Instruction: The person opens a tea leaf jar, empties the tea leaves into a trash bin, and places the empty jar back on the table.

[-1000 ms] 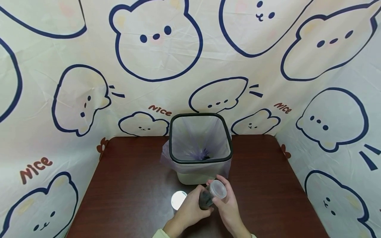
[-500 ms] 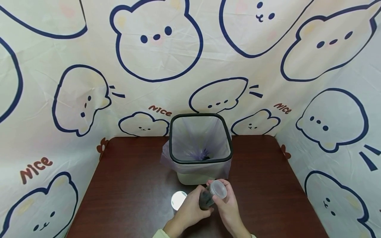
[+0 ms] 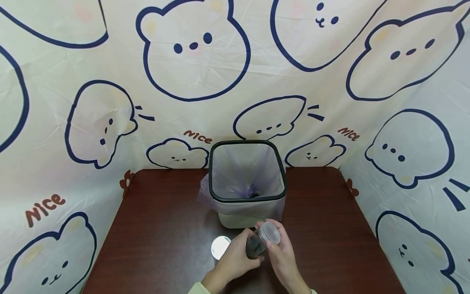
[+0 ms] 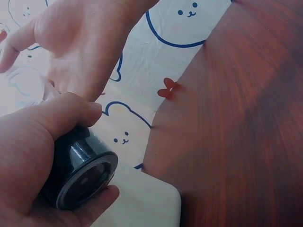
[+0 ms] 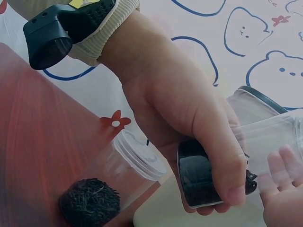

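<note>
At left, on the brown table (image 3: 165, 228), a lidded jar (image 3: 220, 244) stands upright, with dark shreds (image 5: 92, 203) at its bottom in my right wrist view. Beyond it, a dark-rimmed bin (image 3: 247, 200) lined with a purple bag (image 3: 206, 198) stands near the table's far edge. In front of the bin, the left hand (image 3: 235, 260) curls around the body of a second jar (image 3: 253, 246), tilted with its top toward the right; I cannot make out what its dark contents (image 5: 191, 172) are. At far right, the right hand (image 3: 283, 258) pinches that jar's clear lid (image 3: 269, 232) between thumb and fingers. From my remote post I judge the step in hand to be work on the lid, though loosening or tightening I cannot tell. The next move, as I read it, calls for a firm left grip while the right hand turns the lid, the top tipped upward to guard against a spill
</note>
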A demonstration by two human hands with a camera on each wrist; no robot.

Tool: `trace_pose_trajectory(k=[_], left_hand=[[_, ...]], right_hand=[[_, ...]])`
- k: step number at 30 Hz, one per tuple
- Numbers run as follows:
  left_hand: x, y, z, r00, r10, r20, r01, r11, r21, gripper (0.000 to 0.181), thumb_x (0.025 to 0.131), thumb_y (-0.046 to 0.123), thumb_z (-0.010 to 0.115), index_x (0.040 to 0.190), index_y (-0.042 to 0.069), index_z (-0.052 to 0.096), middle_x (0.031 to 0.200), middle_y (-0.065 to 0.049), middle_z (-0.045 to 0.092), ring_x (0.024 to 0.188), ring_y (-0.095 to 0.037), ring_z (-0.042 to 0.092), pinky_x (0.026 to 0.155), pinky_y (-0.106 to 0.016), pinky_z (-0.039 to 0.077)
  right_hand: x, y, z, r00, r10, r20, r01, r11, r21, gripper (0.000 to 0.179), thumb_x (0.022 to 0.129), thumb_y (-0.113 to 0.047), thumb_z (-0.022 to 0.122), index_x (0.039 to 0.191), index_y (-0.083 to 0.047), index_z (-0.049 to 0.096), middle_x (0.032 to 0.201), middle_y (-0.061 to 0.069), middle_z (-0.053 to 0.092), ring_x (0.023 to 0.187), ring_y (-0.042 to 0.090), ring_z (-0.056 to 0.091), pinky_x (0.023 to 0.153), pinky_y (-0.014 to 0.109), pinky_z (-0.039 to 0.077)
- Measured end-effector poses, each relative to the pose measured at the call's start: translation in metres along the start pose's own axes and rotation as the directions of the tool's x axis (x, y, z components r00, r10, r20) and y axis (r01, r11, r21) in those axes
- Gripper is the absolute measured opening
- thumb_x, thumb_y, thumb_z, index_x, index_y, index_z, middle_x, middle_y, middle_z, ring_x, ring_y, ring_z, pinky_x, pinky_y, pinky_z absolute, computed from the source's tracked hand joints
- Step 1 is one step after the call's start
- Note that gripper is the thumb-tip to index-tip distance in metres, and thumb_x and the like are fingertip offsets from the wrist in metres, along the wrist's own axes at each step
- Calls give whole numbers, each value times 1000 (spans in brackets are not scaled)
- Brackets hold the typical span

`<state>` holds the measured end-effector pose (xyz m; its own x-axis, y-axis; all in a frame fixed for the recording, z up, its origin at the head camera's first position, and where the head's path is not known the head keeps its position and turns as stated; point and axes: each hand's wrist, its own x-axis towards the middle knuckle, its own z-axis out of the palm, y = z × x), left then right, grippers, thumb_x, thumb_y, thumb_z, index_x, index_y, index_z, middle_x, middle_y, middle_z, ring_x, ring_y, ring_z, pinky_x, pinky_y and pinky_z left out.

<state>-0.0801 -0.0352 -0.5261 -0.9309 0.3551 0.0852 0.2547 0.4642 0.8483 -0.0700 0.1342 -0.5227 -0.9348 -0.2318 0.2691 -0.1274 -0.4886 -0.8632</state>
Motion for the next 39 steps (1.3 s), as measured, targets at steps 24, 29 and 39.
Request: trace_pose_trajectory(k=[24, 29, 39], left_hand=[[0, -1, 2, 1000, 3, 1, -3, 1000, -16, 49, 75, 18, 88, 111, 14, 56, 103, 8, 62, 92, -4, 58, 84, -28, 52], [0, -1, 1, 1000, 1, -2, -1, 1000, -9, 49, 75, 19, 88, 111, 15, 56, 104, 9, 62, 93, -4, 58, 84, -29, 52], [-1, 0, 1, 1000, 11, -2, -12, 1000, -23, 48, 76, 19, 87, 111, 15, 56, 103, 9, 62, 91, -4, 58, 83, -27, 52]], right_hand=[[-1, 3, -3, 1000, -26, -8, 26, 1000, 13, 44, 101, -1, 49, 144, -6, 41, 139, 7, 60, 132, 19, 54, 110, 30, 40], [0, 1, -3, 1000, -20, -4, 20, 999, 35, 46, 101, -4, 49, 146, -7, 39, 139, 6, 60, 132, 18, 54, 110, 31, 40], [2, -3, -7, 998, -49, 36, 47, 998, 44, 41, 105, -3, 43, 145, -1, 37, 140, 12, 60, 132, 23, 55, 111, 33, 39]])
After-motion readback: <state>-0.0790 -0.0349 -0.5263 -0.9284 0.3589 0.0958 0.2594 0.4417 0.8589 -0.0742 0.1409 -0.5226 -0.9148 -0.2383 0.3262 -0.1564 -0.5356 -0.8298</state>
